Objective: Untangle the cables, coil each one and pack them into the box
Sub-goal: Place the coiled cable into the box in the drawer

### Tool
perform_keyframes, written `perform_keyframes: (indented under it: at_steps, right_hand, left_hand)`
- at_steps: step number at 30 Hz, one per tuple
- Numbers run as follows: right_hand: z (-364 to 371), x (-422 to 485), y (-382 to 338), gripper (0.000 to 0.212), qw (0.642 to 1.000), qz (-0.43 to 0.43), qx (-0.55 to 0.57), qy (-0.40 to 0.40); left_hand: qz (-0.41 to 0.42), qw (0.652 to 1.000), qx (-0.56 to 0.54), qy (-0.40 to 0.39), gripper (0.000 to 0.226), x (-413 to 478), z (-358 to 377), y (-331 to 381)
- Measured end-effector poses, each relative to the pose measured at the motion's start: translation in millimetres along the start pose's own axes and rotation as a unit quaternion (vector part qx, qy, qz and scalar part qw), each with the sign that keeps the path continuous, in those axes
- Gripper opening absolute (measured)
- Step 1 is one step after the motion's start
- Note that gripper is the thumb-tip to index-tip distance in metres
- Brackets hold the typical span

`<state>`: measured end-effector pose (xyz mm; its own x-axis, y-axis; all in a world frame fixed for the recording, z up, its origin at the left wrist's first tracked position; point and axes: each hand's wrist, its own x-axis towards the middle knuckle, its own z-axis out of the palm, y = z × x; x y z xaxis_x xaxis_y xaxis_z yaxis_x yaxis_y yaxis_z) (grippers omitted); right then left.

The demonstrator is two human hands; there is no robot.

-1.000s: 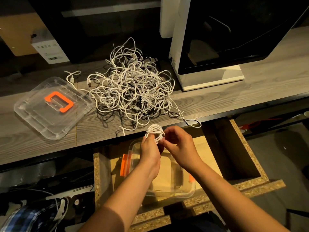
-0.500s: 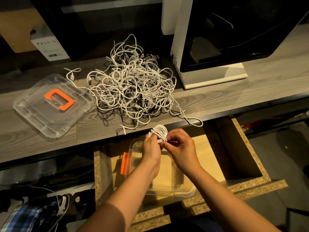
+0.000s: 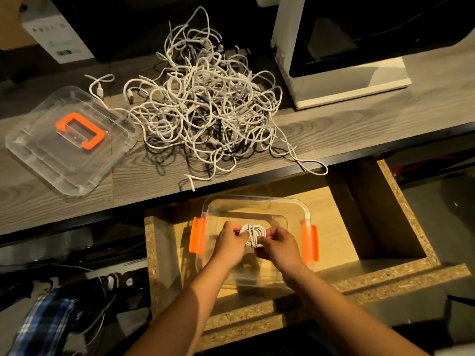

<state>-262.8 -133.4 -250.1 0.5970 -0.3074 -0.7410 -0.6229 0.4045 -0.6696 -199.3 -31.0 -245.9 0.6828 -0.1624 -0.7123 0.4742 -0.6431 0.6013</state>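
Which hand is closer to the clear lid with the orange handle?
Left. The left hand holds the coiled cable on the side toward the lid; the right hand holds its far side.

The tangled cables [image 3: 203,109] are heaped on the desk [image 3: 359,129], with the lid [image 3: 69,140] laid to their left and a machine [image 3: 347,80] set to their right. Before the desk, the box [image 3: 257,201] is placed in the open drawer [image 3: 408,222]. Over it a coiled cable [image 3: 253,233] is held between the left hand [image 3: 228,246] and the right hand [image 3: 280,246].

The cable tangle [image 3: 200,104] is showing white with a few black strands, the coil [image 3: 253,230] plain white. Orange latches [image 3: 309,242] are marking the clear box [image 3: 257,200], an orange handle [image 3: 94,138] the clear lid [image 3: 38,152]. The desk [image 3: 334,134] is showing grey woodgrain, the cloth [image 3: 43,327] blue plaid.
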Motion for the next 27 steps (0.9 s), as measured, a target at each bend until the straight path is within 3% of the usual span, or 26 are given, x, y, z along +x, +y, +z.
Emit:
perform_keyframes:
  at_steps: [3, 8, 10, 12, 15, 18, 22, 27]
  right_hand:
    - [-4.0, 14.4, 7.9, 0.012, 0.999, 0.048, 0.016, -0.014]
    - [-6.1, 25.4, 13.5, 0.021, 0.995, 0.097, 0.005, -0.007]
    - [-6.9, 25.5, 11.5, 0.023, 0.995, 0.098, -0.003, -0.015]
    - [-8.0, 21.8, 5.6, 0.018, 0.995, 0.066, -0.069, -0.021]
    - [-7.0, 11.2, -21.1, 0.018, 0.974, -0.043, -0.221, -0.018]
    - [2.5, -3.8, -55.3, 0.021, 0.959, -0.132, -0.249, -0.023]
    - [26.9, -15.9, -85.6, 0.014, 0.956, -0.179, -0.228, -0.033]
    - [51.0, -22.8, -104.7, 0.011, 0.97, -0.164, -0.174, -0.043]
  left_hand:
    - [-0.056, 0.997, -0.049, -0.02, 0.016, 12.8, 7.2, -16.4]
    - [-0.058, 0.995, -0.081, -0.025, 0.03, 16.0, 16.1, -15.3]
    - [-0.053, 0.995, -0.075, -0.027, 0.025, 14.6, 17.6, -11.6]
    - [-0.029, 0.998, -0.055, -0.004, 0.025, 10.4, 13.5, -4.8]
    - [0.071, 0.99, -0.076, 0.09, 0.006, -5.8, -8.0, 17.8]
    - [0.157, 0.956, -0.151, 0.194, 0.034, -24.9, -37.8, 40.6]
    - [0.066, 0.915, -0.307, 0.254, 0.046, -23.1, -61.2, 59.7]
    - [0.074, 0.911, -0.325, 0.243, 0.021, -18.2, -71.6, 65.1]
